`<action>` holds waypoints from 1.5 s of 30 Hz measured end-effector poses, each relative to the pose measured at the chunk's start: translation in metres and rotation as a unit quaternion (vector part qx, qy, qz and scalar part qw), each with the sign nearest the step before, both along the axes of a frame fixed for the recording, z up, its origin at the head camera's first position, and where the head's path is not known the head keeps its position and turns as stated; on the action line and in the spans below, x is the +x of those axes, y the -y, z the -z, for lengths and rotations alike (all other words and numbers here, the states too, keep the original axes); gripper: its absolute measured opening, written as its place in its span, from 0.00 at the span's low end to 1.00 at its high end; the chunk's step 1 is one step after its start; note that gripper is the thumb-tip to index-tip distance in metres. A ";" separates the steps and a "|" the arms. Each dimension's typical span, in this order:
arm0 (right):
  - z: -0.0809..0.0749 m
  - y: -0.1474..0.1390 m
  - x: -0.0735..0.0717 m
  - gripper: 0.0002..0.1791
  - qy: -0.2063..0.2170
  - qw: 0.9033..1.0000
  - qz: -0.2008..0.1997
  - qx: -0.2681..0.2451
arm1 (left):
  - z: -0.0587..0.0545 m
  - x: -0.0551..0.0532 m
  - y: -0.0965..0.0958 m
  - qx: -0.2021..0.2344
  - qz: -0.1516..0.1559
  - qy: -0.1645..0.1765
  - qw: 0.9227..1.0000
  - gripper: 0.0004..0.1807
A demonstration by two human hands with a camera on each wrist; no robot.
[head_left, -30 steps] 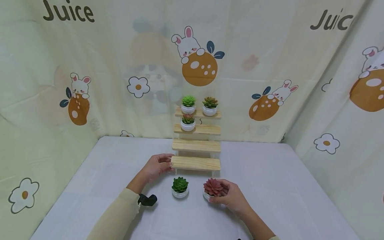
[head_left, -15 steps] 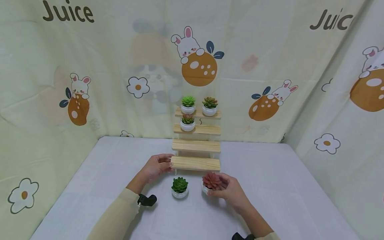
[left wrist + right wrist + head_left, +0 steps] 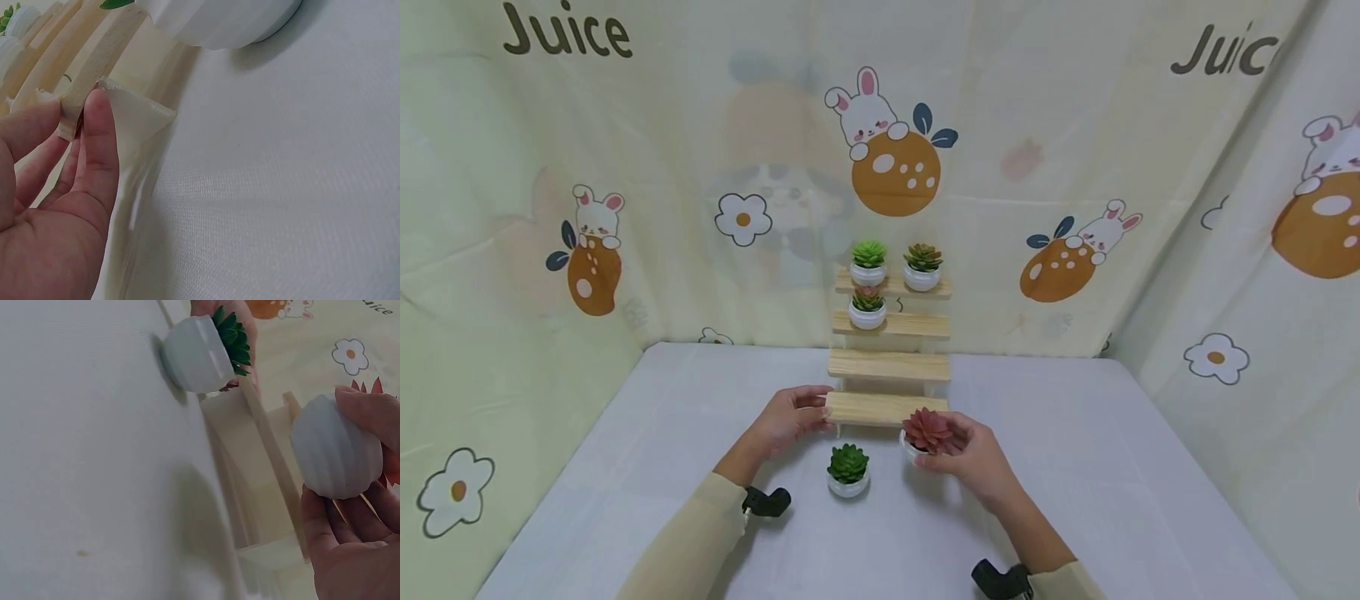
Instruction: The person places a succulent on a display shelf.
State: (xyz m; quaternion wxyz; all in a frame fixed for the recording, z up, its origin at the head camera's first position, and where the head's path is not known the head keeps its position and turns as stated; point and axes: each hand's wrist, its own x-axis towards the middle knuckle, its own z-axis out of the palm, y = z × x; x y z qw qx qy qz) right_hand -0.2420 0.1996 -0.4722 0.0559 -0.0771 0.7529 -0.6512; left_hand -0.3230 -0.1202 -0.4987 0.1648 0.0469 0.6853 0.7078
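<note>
A tiered wooden stand (image 3: 889,364) rises at the middle of the table. My left hand (image 3: 791,419) pinches the left end of its lowest shelf (image 3: 94,69) between thumb and fingers. My right hand (image 3: 973,454) grips a potted red succulent (image 3: 927,431) by its white ribbed pot (image 3: 337,447), raised off the table just in front of the lowest shelf's right end. On the table before the stand sits a potted dark green succulent (image 3: 847,468), which neither hand touches; it also shows upright in the right wrist view.
Two potted succulents, one bright green (image 3: 868,261) and one brownish green (image 3: 922,265), stand on the top shelf. A third potted succulent (image 3: 867,308) is on the left of the second shelf. A printed curtain (image 3: 700,125) hangs behind the white table (image 3: 700,383).
My right hand has lifted the potted red succulent off the table and carried it forward, toward the lowest shelf. My left hand has stayed on the shelf's end.
</note>
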 end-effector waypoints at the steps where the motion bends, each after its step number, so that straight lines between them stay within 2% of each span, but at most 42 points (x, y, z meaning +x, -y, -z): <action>1: -0.002 0.000 -0.002 0.40 -0.003 1.000 0.001 0.001 | 0.000 0.000 0.000 0.001 0.000 -0.001 1.000 0.26; 8: -0.017 0.002 -0.017 0.40 -0.018 0.999 0.033 0.021 | -0.002 -0.001 0.002 -0.009 0.003 -0.004 1.000 0.26; 16: -0.033 0.007 -0.033 0.40 -0.025 0.999 0.041 0.017 | -0.002 0.000 0.002 -0.004 0.002 -0.007 1.000 0.26; 27: -0.046 0.011 -0.051 0.38 -0.023 0.998 0.056 -0.014 | 0.001 -0.002 0.001 -0.012 -0.002 -0.003 1.000 0.26; 40: -0.060 0.015 -0.071 0.35 -0.048 0.996 0.076 -0.012 | -0.001 0.000 0.000 -0.014 -0.013 0.011 1.000 0.26; 45: -0.068 0.018 -0.077 0.34 -0.052 0.995 0.079 -0.012 | 0.000 0.000 0.000 -0.009 -0.013 0.005 1.000 0.26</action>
